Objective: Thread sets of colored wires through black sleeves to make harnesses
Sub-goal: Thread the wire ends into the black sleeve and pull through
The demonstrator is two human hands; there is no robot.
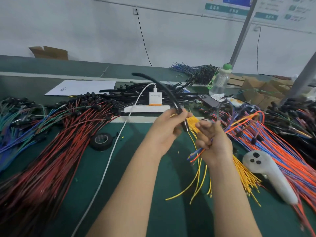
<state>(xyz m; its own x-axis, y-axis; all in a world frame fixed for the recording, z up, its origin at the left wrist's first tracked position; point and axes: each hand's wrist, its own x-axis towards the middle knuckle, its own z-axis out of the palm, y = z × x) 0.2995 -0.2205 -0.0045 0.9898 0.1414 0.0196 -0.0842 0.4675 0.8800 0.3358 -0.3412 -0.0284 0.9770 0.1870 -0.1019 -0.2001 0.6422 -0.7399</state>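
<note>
The left grip (pixel 168 127) is curled round a black sleeve (pixel 164 88) close to its lower end, thumb and fingers wrapped about it; the sleeve arcs up and away to the left, above the green surface (pixel 153 194). The sleeve's lower end points down toward the right grip (pixel 213 142), which sits just beside it. The right grip is closed round a bunch of orange, blue and purple wires (pixel 196 153). Their short ends stick out below and left of the fist, apart from the sleeve's mouth, while the rest loops up and off to the right. Loose yellow wires (pixel 244 178) lie on the surface beneath both forearms. A big heap of red wires (pixel 59 142) covers the left side, with a tape roll (pixel 101 141) at its edge and a white cable (pixel 109 159) running beside it up to a charger (pixel 154 98) plugged into a power strip (pixel 147 108). Behind the strip lies a sleeve pile (pixel 136 94). On the right, an orange-blue heap (pixel 282 151) carries a white controller (pixel 270 173). A bottle (pixel 219 81) stands farther back, and a paper sheet (pixel 82 87) lies at back left.
</note>
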